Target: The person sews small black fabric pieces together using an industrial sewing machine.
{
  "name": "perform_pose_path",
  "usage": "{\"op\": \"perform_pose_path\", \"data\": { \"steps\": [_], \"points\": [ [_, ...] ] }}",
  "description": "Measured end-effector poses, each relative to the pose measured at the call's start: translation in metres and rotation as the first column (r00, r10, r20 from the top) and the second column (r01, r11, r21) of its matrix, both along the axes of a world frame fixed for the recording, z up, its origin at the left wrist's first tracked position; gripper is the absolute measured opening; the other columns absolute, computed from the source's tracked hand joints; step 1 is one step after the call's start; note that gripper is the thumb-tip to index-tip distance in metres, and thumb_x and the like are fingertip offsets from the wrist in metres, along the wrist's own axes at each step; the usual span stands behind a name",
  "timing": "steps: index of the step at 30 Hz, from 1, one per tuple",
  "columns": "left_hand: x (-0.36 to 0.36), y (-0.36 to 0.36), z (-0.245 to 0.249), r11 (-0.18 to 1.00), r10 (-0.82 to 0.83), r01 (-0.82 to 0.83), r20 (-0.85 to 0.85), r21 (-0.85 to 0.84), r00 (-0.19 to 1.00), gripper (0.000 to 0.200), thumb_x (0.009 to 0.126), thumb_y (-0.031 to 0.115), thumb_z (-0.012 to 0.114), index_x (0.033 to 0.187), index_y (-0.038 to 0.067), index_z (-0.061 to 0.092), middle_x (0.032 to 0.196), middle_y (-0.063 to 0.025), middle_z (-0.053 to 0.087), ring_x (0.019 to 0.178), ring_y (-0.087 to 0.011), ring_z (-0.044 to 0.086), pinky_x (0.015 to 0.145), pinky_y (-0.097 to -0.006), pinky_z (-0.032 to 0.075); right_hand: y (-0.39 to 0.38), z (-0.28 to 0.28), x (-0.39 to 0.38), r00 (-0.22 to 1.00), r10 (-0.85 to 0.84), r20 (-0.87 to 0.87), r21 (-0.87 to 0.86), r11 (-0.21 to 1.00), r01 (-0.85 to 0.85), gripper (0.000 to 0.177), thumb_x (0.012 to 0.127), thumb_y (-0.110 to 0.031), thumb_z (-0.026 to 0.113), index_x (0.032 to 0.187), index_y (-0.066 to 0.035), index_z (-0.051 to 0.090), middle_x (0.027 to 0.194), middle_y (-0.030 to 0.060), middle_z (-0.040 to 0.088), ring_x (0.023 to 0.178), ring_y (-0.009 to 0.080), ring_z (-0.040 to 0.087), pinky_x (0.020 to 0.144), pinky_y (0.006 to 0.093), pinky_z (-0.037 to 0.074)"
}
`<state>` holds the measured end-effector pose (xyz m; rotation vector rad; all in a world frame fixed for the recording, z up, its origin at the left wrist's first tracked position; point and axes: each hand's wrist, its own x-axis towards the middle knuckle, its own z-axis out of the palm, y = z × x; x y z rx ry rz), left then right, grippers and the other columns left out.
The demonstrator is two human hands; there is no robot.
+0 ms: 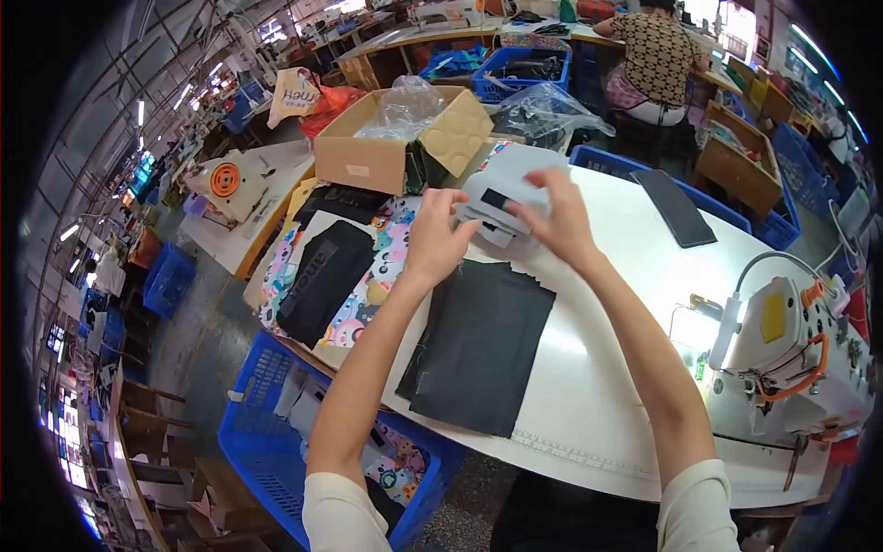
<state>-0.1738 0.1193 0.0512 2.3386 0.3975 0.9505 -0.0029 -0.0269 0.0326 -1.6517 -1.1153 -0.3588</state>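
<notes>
A stack of light grey fabric pieces (524, 170) with black strips lies at the far middle of the white table. My left hand (436, 241) is at the stack's left edge, thumb and fingers bent but apart. Over the stack's right side is my right hand (563, 225), its fingers spread and thumb pointing at a black strip (498, 199). Nearer to me lies a pile of black fabric panels (483, 345) with frayed edges. To its left, black pieces with grey lettering (322, 285) rest on cartoon-print fabric (391, 253).
A sewing machine (791, 340) stands at the right on the white table (598, 405). An open cardboard box (363, 156) holds clear plastic at the back. A dark flat panel (676, 207) lies at the right edge. Below left is a blue crate (244, 414). A person (655, 60) sits further back.
</notes>
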Motion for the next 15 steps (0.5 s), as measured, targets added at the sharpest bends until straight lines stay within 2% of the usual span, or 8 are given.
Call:
{"op": "perform_pose_path", "data": {
  "steps": [3,4,8,11,12,15],
  "points": [
    [0.024,-0.001,0.002,0.996,0.012,-0.006,-0.067,0.086,0.998,0.038,0.078,0.011,0.077,0.110,0.000,0.061,0.112,-0.0168,0.058,0.100,-0.0358,0.061,0.085,-0.0419,0.051,-0.016,0.003,-0.016,0.914,0.159,0.374,-0.228,0.971,-0.076,0.035,0.082,-0.009,0.077,0.112,-0.004,0.061,0.105,0.0126,0.061,0.098,0.0295,0.064,0.082,0.0378,0.051],
    [0.028,-0.003,0.002,0.994,0.024,-0.014,-0.091,0.113,0.996,0.039,0.077,0.011,0.078,0.110,0.001,0.060,0.112,-0.0166,0.058,0.101,-0.0362,0.061,0.086,-0.0426,0.051,-0.017,0.000,-0.013,0.915,0.152,0.373,-0.226,0.972,-0.070,0.035,0.082,-0.009,0.077,0.112,-0.004,0.061,0.105,0.0126,0.061,0.098,0.0295,0.064,0.082,0.0378,0.051],
    [0.033,-0.009,0.002,0.979,0.065,-0.036,-0.138,0.201,0.988,0.043,0.074,0.010,0.080,0.111,0.002,0.060,0.113,-0.0163,0.057,0.105,-0.0369,0.060,0.087,-0.0439,0.049,-0.012,-0.016,-0.005,0.953,0.170,0.250,-0.154,0.979,-0.135,0.029,0.079,-0.010,0.075,0.104,-0.002,0.064,0.095,0.0167,0.064,0.086,0.0356,0.064,0.073,0.0414,0.051],
    [0.037,-0.018,0.007,0.964,0.070,-0.034,-0.132,0.263,0.989,0.044,0.072,0.009,0.081,0.110,0.003,0.060,0.112,-0.0162,0.057,0.108,-0.0370,0.058,0.088,-0.0434,0.049,-0.012,-0.015,0.002,0.977,0.207,-0.049,-0.122,0.970,-0.212,0.017,0.086,-0.010,0.070,0.099,-0.001,0.063,0.086,0.0170,0.067,0.080,0.0345,0.066,0.071,0.0402,0.051],
    [0.037,-0.024,0.010,0.949,0.090,-0.044,-0.135,0.312,0.987,0.043,0.072,0.008,0.080,0.110,0.004,0.060,0.112,-0.0162,0.056,0.110,-0.0363,0.056,0.089,-0.0433,0.048,-0.012,-0.013,0.005,0.978,0.204,-0.047,-0.120,0.971,-0.208,0.017,0.086,-0.010,0.070,0.099,-0.001,0.063,0.086,0.0170,0.067,0.080,0.0345,0.066,0.071,0.0402,0.051],
    [0.037,-0.031,0.017,0.909,0.132,-0.062,-0.143,0.412,0.981,0.041,0.072,0.007,0.080,0.109,0.006,0.062,0.112,-0.0160,0.055,0.114,-0.0348,0.054,0.090,-0.0431,0.047,-0.005,-0.013,0.006,0.935,0.060,-0.349,0.006,0.998,-0.061,0.013,0.094,-0.013,0.063,0.096,0.000,0.063,0.081,0.0181,0.068,0.074,0.0346,0.067,0.068,0.0405,0.051]
  ]
}}
